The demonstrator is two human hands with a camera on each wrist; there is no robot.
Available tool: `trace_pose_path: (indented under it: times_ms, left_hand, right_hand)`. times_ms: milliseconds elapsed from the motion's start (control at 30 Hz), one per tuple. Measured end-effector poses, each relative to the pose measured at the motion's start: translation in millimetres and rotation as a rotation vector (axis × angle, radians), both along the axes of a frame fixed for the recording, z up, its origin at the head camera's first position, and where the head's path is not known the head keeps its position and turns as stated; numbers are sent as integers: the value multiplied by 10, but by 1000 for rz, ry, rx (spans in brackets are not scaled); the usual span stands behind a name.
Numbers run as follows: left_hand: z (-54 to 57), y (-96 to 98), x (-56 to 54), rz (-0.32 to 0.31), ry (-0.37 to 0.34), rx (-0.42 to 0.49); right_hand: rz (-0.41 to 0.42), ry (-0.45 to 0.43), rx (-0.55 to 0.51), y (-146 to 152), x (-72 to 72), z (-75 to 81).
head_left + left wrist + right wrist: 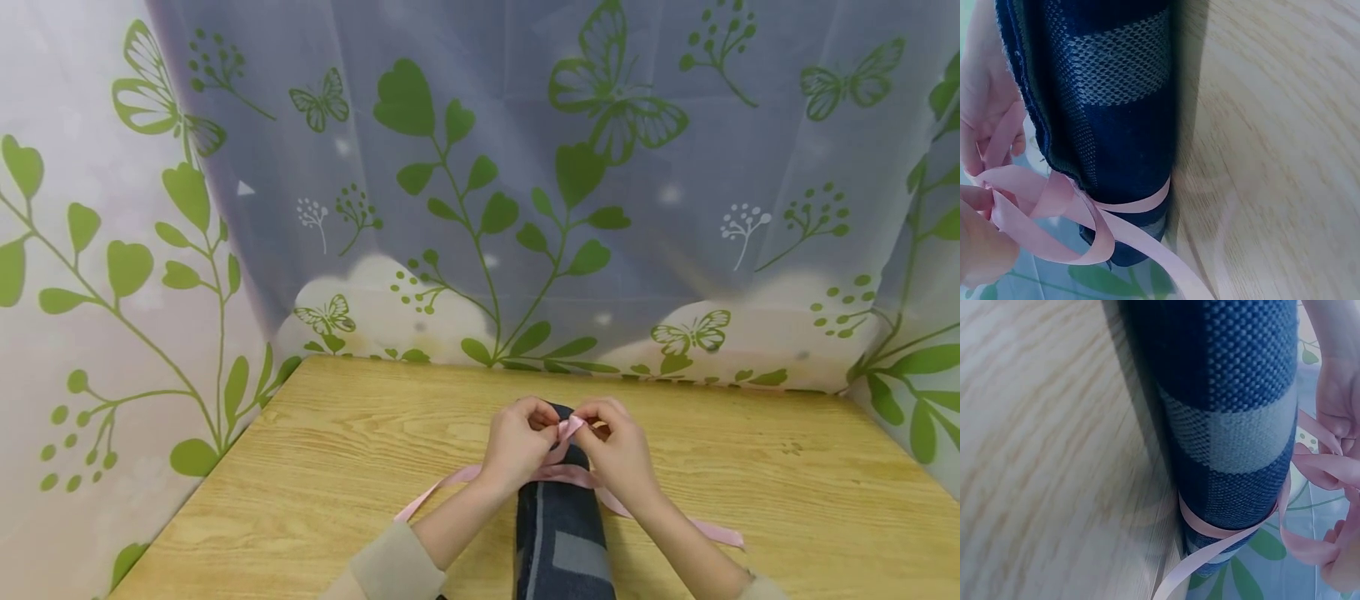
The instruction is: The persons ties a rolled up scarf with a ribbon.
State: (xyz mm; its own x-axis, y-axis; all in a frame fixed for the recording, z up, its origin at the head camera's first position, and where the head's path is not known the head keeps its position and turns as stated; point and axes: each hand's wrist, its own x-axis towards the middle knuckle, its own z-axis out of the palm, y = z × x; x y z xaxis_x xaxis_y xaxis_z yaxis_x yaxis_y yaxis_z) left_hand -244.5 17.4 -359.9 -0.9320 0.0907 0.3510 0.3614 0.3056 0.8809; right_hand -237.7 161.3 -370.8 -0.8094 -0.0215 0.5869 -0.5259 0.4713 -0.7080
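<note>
A dark blue and grey checked woven cloth (pixel 566 533), rolled into a long bundle, lies lengthwise on the table. Around its far part runs a pink satin ribbon (pixel 566 475). My left hand (pixel 516 442) pinches ribbon between thumb and fingers just above the roll. Close beside it, my right hand (pixel 618 446) pinches another part of the same ribbon. Between the fingertips the ribbon is raised and bunched, with loops (pixel 1054 247) showing in the left wrist view. One loose ribbon tail (pixel 1194 569) slants down past the roll onto the table in the right wrist view.
The wood-grain table (pixel 360 433) reaches back to a hanging cloth (pixel 480 208) printed with green leaves and butterflies. Similar printed cloth (pixel 90 250) hangs along the left side. Ribbon tails spread out to both sides of the roll.
</note>
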Motion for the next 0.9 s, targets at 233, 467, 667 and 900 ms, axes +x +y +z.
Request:
trace_pose_path:
  times_ms: [233, 467, 667, 900]
  left_hand:
    - [-13, -42, -12, 16, 19, -35]
    - [-21, -100, -24, 4, 80, -104]
    - [-18, -134, -24, -22, 86, -121]
    - [-32, -149, -34, -33, 122, -155]
  right_hand:
    - [-33, -127, -47, 23, 21, 27]
    - [-66, -226, -96, 40, 44, 69]
    - [-68, -232, -105, 68, 33, 74]
    - [-75, -203, -115, 107, 17, 77]
